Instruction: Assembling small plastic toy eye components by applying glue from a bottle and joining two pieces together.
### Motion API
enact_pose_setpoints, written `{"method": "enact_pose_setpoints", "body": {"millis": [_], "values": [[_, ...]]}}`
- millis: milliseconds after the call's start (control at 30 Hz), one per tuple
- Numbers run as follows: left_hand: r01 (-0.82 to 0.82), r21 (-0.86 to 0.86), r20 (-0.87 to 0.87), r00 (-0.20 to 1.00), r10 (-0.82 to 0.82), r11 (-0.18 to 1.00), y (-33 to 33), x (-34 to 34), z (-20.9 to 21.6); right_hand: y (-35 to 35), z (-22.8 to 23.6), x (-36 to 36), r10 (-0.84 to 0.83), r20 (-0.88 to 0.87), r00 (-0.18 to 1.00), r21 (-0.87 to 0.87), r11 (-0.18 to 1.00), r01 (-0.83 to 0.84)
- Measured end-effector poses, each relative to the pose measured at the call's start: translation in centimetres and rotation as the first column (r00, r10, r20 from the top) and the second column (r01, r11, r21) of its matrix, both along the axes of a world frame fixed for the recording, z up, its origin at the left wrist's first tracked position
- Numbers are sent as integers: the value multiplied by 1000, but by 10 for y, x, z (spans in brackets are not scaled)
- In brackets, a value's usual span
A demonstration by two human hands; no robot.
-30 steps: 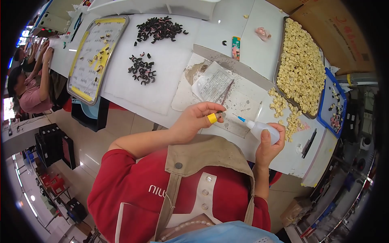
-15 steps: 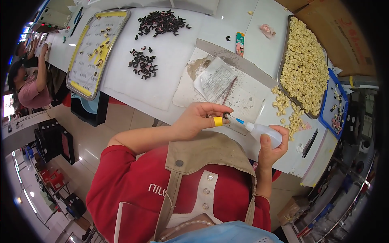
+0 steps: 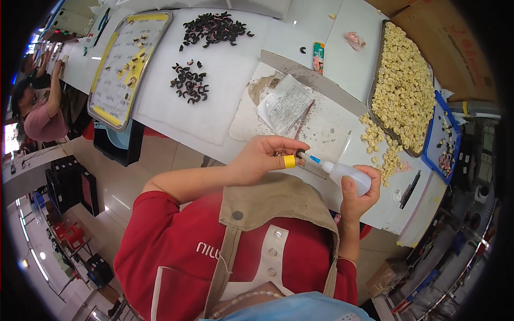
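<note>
Between the thumb and fingers of my left hand (image 3: 258, 160), which wears a yellow band on one finger, is a small dark curved piece (image 3: 300, 153). A translucent squeeze bottle (image 3: 342, 175) lies in the grip of my right hand (image 3: 360, 199). Its blue-based needle tip (image 3: 315, 159) points left at the dark piece; whether they touch is too small to tell. Both hands are above the table's near edge. Beyond them, a worn white board (image 3: 326, 136) carries a printed paper slip in a clear bag (image 3: 284, 104).
Two piles of dark curved pieces (image 3: 214, 29) lie on a white sheet (image 3: 160, 109). At the far left is a tray with yellow strips (image 3: 110, 119). Pale yellow small pieces (image 3: 401, 85) fill a tray at right and spill over, beside a blue tray (image 3: 455, 140). Another person (image 3: 45, 120) works at left.
The bottle and its needle tip have shifted very slightly left, closer to the dark piece. My left hand keeps its pinch almost in place.
</note>
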State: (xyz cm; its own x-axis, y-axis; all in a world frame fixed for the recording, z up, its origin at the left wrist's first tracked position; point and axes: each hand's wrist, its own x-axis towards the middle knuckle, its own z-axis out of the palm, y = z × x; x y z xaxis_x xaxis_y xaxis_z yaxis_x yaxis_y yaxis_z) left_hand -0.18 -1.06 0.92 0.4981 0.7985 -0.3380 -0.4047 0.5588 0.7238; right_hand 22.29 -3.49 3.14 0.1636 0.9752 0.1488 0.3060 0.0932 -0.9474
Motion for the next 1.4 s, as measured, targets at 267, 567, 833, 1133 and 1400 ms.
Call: {"method": "enact_pose_setpoints", "body": {"millis": [267,567,833,1133,1400], "values": [[15,-40,34,999,-14,999,0,0,0,-3,0,4,-38,-72,997,29,999,40],[6,52,32,999,-8,999,-1,0,-4,-6,3,2,-33,-31,999,0,999,33],[-5,75,-30,1000,7,997,-2,0,-2,-7,5,1,-9,0,1000,-8,1000,9],[13,87,-65,998,-7,996,-3,0,-2,-8,6,1,17,-6,1000,-9,1000,-17],[4,98,-52,999,1,995,-3,-1,0,-8,6,2,29,10,1000,6,1000,-29]]}}
